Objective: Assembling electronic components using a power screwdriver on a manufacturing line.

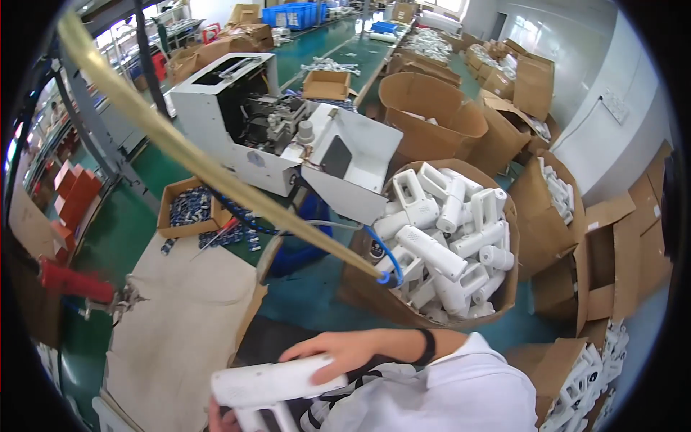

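Observation:
A white plastic housing [263, 383], with a tube-like body and a looped handle below, is held low in front of me. My right hand [338, 356] comes from the right, thumb and fingers closed around the body's right end. A black band circles that wrist. My left hand [222, 417] is mostly hidden behind the housing's left end; the few fingers that show curl against it. To the right, a large cardboard box [367, 288] is heaped with similar white housings [432, 252].
A pale board-topped table [180, 317] lies left, with a red-handled tool [75, 282] hanging over its edge. Beyond stand a box of small blue parts [188, 209] and an opened white machine [248, 162]. A yellowish hose [216, 176] crosses the view. Cartons [615, 252] crowd the right.

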`<state>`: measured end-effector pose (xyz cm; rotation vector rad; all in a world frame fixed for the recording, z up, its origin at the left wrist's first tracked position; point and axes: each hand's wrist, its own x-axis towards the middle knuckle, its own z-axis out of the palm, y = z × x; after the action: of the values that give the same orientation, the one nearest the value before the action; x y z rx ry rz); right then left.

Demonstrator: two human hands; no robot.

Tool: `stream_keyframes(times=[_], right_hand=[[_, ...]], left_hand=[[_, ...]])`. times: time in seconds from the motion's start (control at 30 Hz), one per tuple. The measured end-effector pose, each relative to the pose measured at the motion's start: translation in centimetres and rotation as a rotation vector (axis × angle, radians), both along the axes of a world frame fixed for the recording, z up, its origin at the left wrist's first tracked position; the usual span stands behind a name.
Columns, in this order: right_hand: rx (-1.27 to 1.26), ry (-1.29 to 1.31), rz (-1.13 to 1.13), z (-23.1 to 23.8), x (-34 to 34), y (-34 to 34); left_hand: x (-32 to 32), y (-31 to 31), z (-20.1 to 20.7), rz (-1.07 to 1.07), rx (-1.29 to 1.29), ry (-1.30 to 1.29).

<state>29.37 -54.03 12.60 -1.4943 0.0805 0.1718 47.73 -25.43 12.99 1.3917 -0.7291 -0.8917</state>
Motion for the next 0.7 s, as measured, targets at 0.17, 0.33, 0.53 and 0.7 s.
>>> stream_keyframes(times=[0.17, 0.33, 0.53, 0.7], right_hand=[[0.146, 0.185, -0.431, 1.2, -15.1, -4.7], [0.297, -0.039, -1.242, 3.5, -29.9, -5.9], [0.354, -0.176, -1.719, -1.3, -30.8, -9.3], [-0.441, 0.437, -1.958, -7.9, -34.1, -13.4]], left_hand=[[0.5, -3.5, 0.4, -0.148, -0.252, -0.202], [3.9, -2.8, -1.2, -0.138, -0.321, -0.320], [4.2, -2.5, -2.0, 0.026, -0.320, -0.216], [4.1, -1.9, -1.9, 0.054, -0.304, -0.181]])
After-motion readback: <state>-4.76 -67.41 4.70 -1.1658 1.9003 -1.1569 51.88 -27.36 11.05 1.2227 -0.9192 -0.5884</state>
